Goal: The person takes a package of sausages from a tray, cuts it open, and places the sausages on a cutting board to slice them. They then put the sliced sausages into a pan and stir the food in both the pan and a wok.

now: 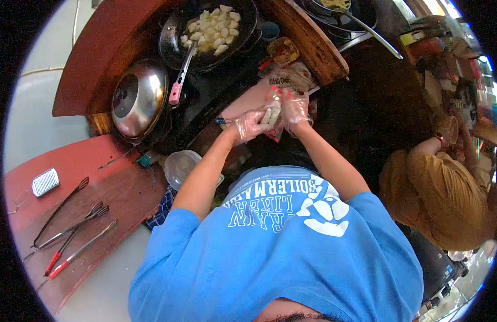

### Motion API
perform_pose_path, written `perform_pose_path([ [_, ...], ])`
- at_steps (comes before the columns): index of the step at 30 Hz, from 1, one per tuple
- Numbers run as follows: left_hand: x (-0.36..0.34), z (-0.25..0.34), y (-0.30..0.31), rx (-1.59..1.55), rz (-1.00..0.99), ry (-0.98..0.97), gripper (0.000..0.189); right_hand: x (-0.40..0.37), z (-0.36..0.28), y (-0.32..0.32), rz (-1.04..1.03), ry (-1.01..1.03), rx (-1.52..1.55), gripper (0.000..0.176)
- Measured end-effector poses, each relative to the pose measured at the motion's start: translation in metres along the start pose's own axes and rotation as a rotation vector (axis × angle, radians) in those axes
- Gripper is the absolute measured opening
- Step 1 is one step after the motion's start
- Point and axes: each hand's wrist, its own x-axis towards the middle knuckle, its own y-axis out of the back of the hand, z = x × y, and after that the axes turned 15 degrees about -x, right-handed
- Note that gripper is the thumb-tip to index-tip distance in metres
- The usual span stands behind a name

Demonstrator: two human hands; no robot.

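Note:
My left hand (251, 126), in a clear plastic glove, is closed around a pale, crumpled packet with red marks (273, 102). On the packet's other side is my right hand (295, 111), gloved the same way, its fingers curled against the upper end. What is inside the packet cannot be made out. Beneath both hands lies a pink board (243, 104), with a crumpled translucent plastic bag (294, 78) at its far end. A dark-handled tool (222, 121) pokes out beside my left hand.
A wok (173, 40) holds pale chunks and a pink-handled turner (176, 91). Near it stands a domed metal lid (146, 99). Tongs (82, 249) and a grater (46, 182) lie on the red table (92, 155). Another pan (361, 21) is upper right; a person in brown (436, 193) is at right.

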Motion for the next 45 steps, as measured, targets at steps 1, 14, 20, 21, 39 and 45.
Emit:
perform_pose_path([
  [1, 0.001, -0.001, 0.002, 0.041, 0.045, -0.015, 0.037, 0.0, -0.004, 0.003, 0.028, -0.153, 0.135, 0.043],
  [14, 0.012, -0.022, 0.007, 0.119, 0.636, 0.024, 0.031, -0.045, 0.096, 0.06, 0.126, -0.123, 0.002, 0.033],
  [20, 0.062, -0.095, 0.022, 0.618, 0.778, 0.341, 0.045, -0.158, 0.021, 0.108, -0.412, 0.039, 0.098, 0.04],
  [21, 0.061, -0.089, 0.02, 0.632, 0.75, 0.316, 0.045, -0.163, 0.03, 0.114, -0.581, 0.11, 0.159, 0.04],
  [39, 0.031, -0.119, -0.036, 0.448, 0.851, 0.08, 0.064, -0.115, 0.032, 0.182, -0.532, -0.019, -0.218, 0.038],
  [45, 0.074, -0.023, -0.173, 0.197, 0.242, -0.226, 0.072, -0.051, 0.092, 0.149, -0.757, 0.288, -0.023, 0.057],
])
